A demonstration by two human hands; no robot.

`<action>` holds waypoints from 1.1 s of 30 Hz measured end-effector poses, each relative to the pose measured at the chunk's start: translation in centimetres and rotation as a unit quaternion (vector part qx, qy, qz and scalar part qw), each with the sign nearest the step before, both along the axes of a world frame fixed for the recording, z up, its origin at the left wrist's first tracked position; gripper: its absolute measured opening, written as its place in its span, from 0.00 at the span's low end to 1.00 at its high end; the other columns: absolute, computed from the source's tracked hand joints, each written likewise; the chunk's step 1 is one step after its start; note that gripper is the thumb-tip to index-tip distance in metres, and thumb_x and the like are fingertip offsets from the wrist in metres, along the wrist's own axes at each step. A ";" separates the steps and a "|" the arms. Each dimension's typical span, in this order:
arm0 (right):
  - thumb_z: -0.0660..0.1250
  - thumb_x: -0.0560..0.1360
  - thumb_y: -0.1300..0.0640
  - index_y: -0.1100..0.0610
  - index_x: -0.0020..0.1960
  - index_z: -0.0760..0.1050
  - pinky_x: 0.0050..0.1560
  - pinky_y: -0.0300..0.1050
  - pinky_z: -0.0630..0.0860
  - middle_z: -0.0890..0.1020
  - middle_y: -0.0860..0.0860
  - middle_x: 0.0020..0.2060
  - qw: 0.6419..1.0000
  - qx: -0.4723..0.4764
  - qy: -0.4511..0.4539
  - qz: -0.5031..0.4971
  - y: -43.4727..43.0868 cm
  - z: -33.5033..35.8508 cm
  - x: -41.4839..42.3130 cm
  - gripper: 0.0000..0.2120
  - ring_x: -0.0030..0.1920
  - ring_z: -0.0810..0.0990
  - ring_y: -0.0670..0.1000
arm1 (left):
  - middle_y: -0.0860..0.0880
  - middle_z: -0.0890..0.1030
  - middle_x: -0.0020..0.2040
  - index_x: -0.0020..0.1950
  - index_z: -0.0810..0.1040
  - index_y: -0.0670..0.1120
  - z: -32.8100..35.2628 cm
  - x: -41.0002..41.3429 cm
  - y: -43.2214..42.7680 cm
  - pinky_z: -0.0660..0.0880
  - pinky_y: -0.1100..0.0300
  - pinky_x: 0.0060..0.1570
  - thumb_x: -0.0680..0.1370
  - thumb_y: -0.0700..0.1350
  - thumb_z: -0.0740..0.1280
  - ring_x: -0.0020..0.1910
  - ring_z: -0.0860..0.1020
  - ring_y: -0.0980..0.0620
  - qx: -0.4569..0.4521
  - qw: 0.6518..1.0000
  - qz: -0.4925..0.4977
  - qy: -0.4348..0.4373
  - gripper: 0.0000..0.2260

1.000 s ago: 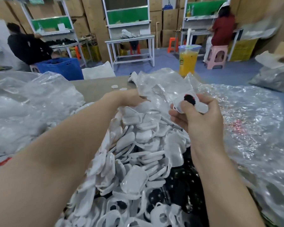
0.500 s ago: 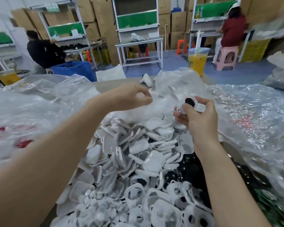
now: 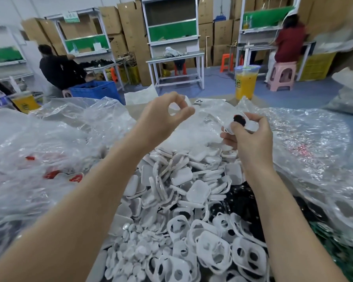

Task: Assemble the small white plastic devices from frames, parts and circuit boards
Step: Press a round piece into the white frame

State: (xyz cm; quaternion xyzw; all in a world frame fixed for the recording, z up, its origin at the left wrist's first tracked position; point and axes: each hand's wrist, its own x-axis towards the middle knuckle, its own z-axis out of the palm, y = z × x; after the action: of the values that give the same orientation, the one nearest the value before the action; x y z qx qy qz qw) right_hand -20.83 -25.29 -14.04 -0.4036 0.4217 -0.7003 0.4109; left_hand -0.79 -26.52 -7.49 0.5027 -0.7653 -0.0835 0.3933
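Likely light, stiff, slick plastic (thin enough to crack if squeezed flat), the white frame sits at 1 o'clock from the parts pile — the right hand clamped on its edges, the sensible hold. At its 9 o'clock the left hand pinches a small white part, lifted clear of the pile since a second ago.

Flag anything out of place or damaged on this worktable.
Nothing looks damaged. One oddity: a cup of orange drink stands at the far edge of the table, close to the plastic bags and loose white parts, where a spill could reach them.
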 end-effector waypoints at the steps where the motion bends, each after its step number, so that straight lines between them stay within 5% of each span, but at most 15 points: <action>1: 0.67 0.78 0.62 0.47 0.53 0.69 0.46 0.50 0.84 0.86 0.58 0.42 1.000 -0.005 0.000 0.004 0.3 0.4 0.0 0.12 0.38 0.87 0.54 | 0.54 0.81 0.63 0.48 0.77 0.52 0.0 0.1 0.2 0.70 0.55 0.64 0.80 0.55 0.69 0.65 0.76 0.54 0.007 1.000 0.004 0.010 0.08; 6: 0.68 0.79 0.63 0.48 0.55 0.70 0.41 0.42 0.83 0.87 0.52 0.38 0.999 -0.012 -0.012 0.047 3.9 1.8 0.3 0.12 0.39 0.87 0.55 | 0.58 0.81 0.47 0.49 0.78 0.50 0.1 0.6 1.0 0.74 0.57 0.55 0.81 0.52 0.68 0.54 0.79 0.56 0.020 0.999 0.041 0.020 0.06; 13: 0.68 0.80 0.62 0.52 0.60 0.71 0.39 0.41 0.82 0.87 0.58 0.42 0.994 0.025 -0.026 0.101 9.8 0.4 0.8 0.12 0.41 0.87 0.57 | 0.44 0.83 0.50 0.54 0.78 0.44 -1.1 0.5 2.4 0.79 0.46 0.55 0.82 0.45 0.67 0.52 0.81 0.45 0.107 0.977 0.076 0.166 0.05; 19: 0.67 0.80 0.64 0.53 0.60 0.70 0.40 0.44 0.83 0.87 0.58 0.41 0.989 0.048 -0.042 0.132 11.9 -2.0 2.0 0.12 0.40 0.87 0.57 | 0.48 0.82 0.49 0.55 0.75 0.48 -2.6 0.5 2.9 0.70 0.64 0.41 0.81 0.45 0.65 0.46 0.78 0.54 0.147 0.969 0.106 0.166 0.04; 24: 0.68 0.80 0.63 0.51 0.60 0.71 0.41 0.45 0.84 0.87 0.58 0.40 0.991 0.047 -0.050 0.112 12.2 -2.7 2.2 0.12 0.40 0.87 0.58 | 0.50 0.79 0.47 0.51 0.71 0.50 -2.2 -0.5 2.4 0.75 0.54 0.49 0.82 0.48 0.61 0.51 0.80 0.49 0.179 0.946 0.114 0.243 0.03; 30: 0.68 0.80 0.62 0.50 0.60 0.72 0.41 0.43 0.83 0.87 0.54 0.41 0.989 0.047 -0.064 0.124 12.1 -2.5 2.1 0.12 0.43 0.88 0.57 | 0.45 0.79 0.49 0.56 0.72 0.44 -2.6 -0.9 2.0 0.79 0.64 0.40 0.83 0.42 0.62 0.34 0.80 0.59 0.147 0.936 0.105 0.302 0.03; 33: 0.68 0.80 0.62 0.51 0.61 0.72 0.40 0.40 0.82 0.87 0.53 0.40 0.988 0.051 -0.062 0.132 12.1 -2.5 2.2 0.12 0.43 0.88 0.56 | 0.43 0.79 0.53 0.59 0.72 0.42 -2.3 -1.1 2.5 0.81 0.61 0.43 0.84 0.41 0.62 0.36 0.81 0.55 0.121 0.931 0.119 0.322 0.05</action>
State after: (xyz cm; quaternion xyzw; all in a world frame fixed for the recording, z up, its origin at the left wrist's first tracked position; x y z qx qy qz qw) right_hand -18.67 -13.19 -16.58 -0.3901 0.3735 -0.6412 0.5451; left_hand -1.89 -24.00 -9.74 0.5797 -0.5165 -0.2854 0.5619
